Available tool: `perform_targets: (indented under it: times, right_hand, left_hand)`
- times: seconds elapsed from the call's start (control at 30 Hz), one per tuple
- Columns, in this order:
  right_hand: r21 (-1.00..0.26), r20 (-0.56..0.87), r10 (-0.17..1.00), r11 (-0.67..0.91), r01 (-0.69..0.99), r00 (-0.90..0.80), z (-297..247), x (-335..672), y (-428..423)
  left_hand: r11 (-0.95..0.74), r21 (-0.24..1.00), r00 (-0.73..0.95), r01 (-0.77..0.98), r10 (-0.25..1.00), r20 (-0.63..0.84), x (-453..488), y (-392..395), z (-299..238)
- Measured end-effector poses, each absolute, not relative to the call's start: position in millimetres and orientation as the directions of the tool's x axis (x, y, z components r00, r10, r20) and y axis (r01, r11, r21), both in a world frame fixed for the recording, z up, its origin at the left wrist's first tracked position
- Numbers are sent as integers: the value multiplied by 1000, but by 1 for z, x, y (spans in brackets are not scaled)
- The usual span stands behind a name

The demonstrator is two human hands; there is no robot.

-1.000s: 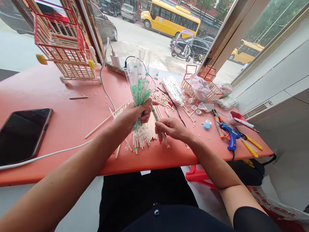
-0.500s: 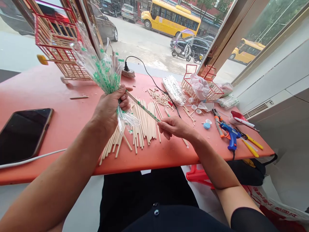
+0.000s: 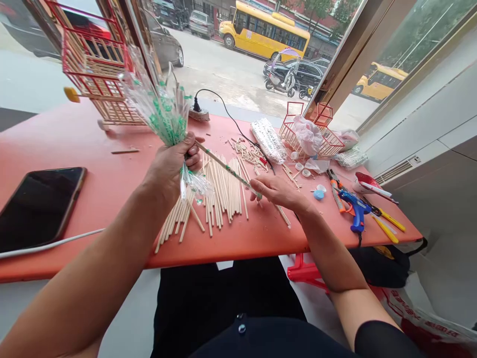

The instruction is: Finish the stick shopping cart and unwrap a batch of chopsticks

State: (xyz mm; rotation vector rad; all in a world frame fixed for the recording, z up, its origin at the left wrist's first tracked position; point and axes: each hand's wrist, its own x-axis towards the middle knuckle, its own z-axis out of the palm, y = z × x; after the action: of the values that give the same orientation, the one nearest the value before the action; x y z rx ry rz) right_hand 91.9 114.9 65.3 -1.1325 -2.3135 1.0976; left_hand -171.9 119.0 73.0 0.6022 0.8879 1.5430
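Note:
My left hand is closed around a bunch of clear plastic wrappers with green print, which fan out above the fist and hang below it. From the same hand a wooden chopstick, in a green-printed wrapper along at least its lower part, slants down to the right. My right hand pinches the lower end of that wrapped chopstick between thumb and fingers. Beneath and between the hands, many bare wooden chopsticks lie side by side on the red table. Short cut stick pieces are scattered behind them.
A phone lies at the left near a white cable. Small stick-built carts stand at the back left and back right. A foil-like packet, a power strip, pliers and a blue glue gun are also here.
My right hand has shifted slightly right and opened its outer fingers a little, with the wrapper's end showing under it. My left hand stays nearly in place; the view has moved slightly.

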Motion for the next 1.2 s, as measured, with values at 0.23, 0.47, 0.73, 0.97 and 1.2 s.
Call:
perform_targets:
  times: [0.23, 0.47, 0.73, 0.97, 1.2]
  right_hand:
    - [-797, 45, 792, 396, 457, -608, 54, 75, 106]
    - [-993, 18, 874, 73, 94, -485, 52, 74, 109]
    - [-975, 115, 977, 77, -207, -181, 55, 74, 118]
    - [-952, 215, 972, 185, -245, -100, 47, 79, 125]
    - [-987, 133, 985, 121, -109, -109, 53, 77, 121]
  left_hand:
    - [177, 859, 159, -480, 981, -114, -153, 119, 62]
    - [200, 895, 313, -398, 947, -72, -139, 114, 49]
    - [345, 907, 514, -243, 838, -181, -127, 102, 36]
    - [388, 906, 580, -171, 783, -226, -126, 94, 43]
    - [195, 980, 596, -33, 792, -137, -129, 94, 58]
